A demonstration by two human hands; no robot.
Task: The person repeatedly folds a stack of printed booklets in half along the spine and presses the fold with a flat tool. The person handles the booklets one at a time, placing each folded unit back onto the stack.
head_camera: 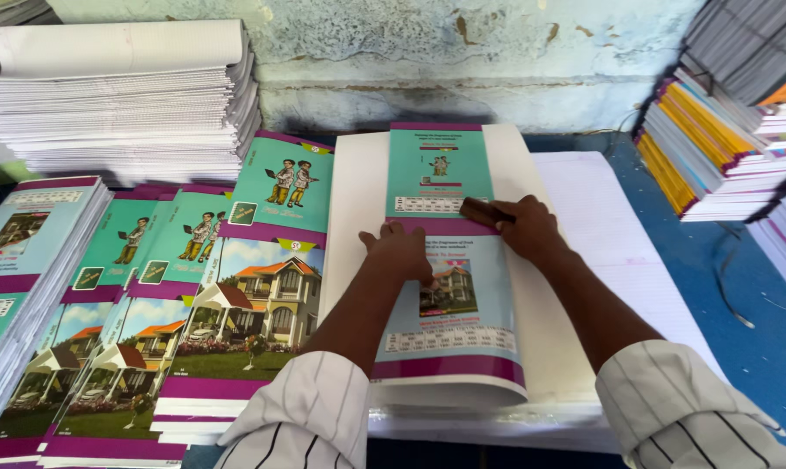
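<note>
Judging by the piles around me, I am somewhere in the middle of this work: to the left of my left hand [402, 252] lie overlapping rows of printed covers [237, 295] already laid out, and only the one sheet under my palms is being dealt with now, so I cannot tell how many remain. My left hand is spread flat, fingers open, pressing down on the middle of the cover sheet [449, 287], gripping nothing. My right hand [528, 227], just beside it and a little further from me, is closed around a small dark wooden block [484, 211], whose end rests on the sheet near the purple band between the two printed panels. The cover sheet lies lengthwise away from me on a stack of white paper [575, 287]; it is glossy, teal at the far end with a small picture, pale blue with a house picture nearer me, with purple bands, and its near edge curls slightly over the stack. Beyond my left hand, far off, stands a tall pile of white sheets [124, 113]; to the right of my right hand, well apart, colourful bound notebooks [714, 148] are stacked on a blue table [758, 347].
</note>
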